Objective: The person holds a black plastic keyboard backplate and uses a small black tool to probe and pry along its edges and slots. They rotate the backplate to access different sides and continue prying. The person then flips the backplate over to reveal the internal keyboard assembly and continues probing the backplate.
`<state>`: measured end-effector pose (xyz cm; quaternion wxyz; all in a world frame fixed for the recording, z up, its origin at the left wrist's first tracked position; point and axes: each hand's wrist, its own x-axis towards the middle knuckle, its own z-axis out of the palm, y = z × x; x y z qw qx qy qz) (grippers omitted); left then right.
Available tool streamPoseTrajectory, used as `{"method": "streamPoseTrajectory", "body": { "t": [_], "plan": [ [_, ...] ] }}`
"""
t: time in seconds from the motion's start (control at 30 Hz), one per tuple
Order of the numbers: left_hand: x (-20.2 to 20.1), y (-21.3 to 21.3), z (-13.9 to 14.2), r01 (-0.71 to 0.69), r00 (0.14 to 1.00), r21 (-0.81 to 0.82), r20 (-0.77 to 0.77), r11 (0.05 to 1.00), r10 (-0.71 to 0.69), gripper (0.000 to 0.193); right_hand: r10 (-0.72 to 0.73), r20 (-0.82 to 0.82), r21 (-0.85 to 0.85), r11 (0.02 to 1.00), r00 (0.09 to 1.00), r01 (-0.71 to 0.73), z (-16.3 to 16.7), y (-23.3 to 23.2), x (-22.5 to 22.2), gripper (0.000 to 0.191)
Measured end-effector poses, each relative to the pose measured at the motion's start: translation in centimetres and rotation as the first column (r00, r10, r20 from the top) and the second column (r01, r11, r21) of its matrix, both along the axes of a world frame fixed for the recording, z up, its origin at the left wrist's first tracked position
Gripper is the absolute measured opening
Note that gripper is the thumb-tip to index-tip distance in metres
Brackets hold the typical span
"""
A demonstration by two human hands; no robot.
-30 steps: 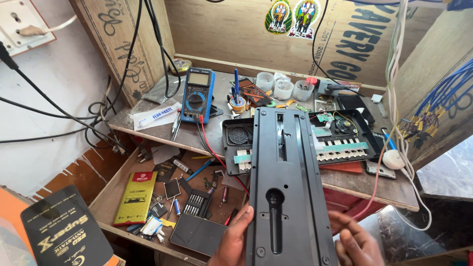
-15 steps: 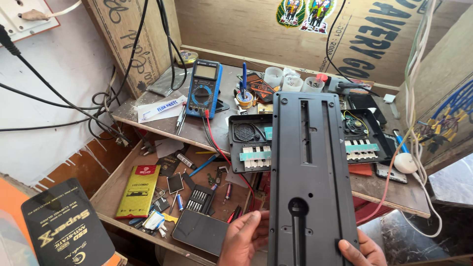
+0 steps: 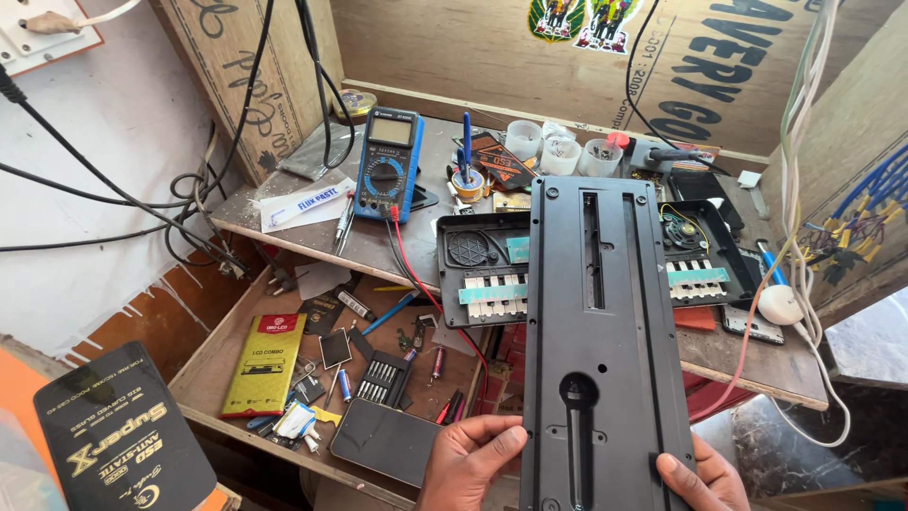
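I hold a long black plastic panel [image 3: 602,331] upright in front of me, its slotted inner side facing the camera. My left hand [image 3: 466,461] grips its lower left edge and my right hand [image 3: 702,477] grips its lower right edge. Behind the panel on the wooden bench lies an opened black toy keyboard housing [image 3: 484,265] with a round speaker grille and white keys showing; the panel hides its middle.
A blue multimeter [image 3: 388,163] with red and black leads stands at the back left. Small plastic cups [image 3: 562,151], a white mouse [image 3: 780,305] and wires crowd the bench. The lower shelf [image 3: 227,364] holds a yellow box [image 3: 264,364], a bit set and small parts.
The panel has shifted to the right and closer to the camera, filling more of the view. Both hands have stayed on its lower edges.
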<state>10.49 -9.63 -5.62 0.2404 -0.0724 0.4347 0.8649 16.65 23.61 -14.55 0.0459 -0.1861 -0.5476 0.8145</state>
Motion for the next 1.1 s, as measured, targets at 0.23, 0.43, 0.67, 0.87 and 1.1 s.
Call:
{"method": "streamPoseTrajectory", "body": {
  "t": [0.23,0.43,0.67,0.87,1.1],
  "plan": [
    [0.1,0.2,0.3,0.008,0.998,-0.054,0.070,0.998,-0.004,0.028,0.006,-0.034,0.048,0.999,0.999,-0.004,0.2,0.3,0.2,0.059],
    [0.1,0.3,-0.3,0.013,1.000,-0.062,0.011,0.998,-0.013,0.030,-0.025,0.008,0.052,0.998,1.000,0.024,0.0,0.2,0.4,0.059],
    [0.1,1.0,-2.2,-0.014,1.000,0.038,0.018,0.999,0.014,0.033,-0.006,-0.035,0.128,0.992,0.999,0.011,1.5,-0.8,0.5,0.058],
    [-1.0,0.7,-3.1,-0.116,0.981,0.271,0.182,0.956,0.068,0.054,0.065,-0.006,0.264,0.963,0.998,-0.061,4.1,-2.0,0.2,0.055],
    [-1.3,0.5,-1.3,-0.195,0.979,0.372,0.125,0.907,0.159,0.054,0.179,0.020,0.281,0.943,0.984,-0.178,5.7,-4.7,-0.6,0.059]
  ]
}}
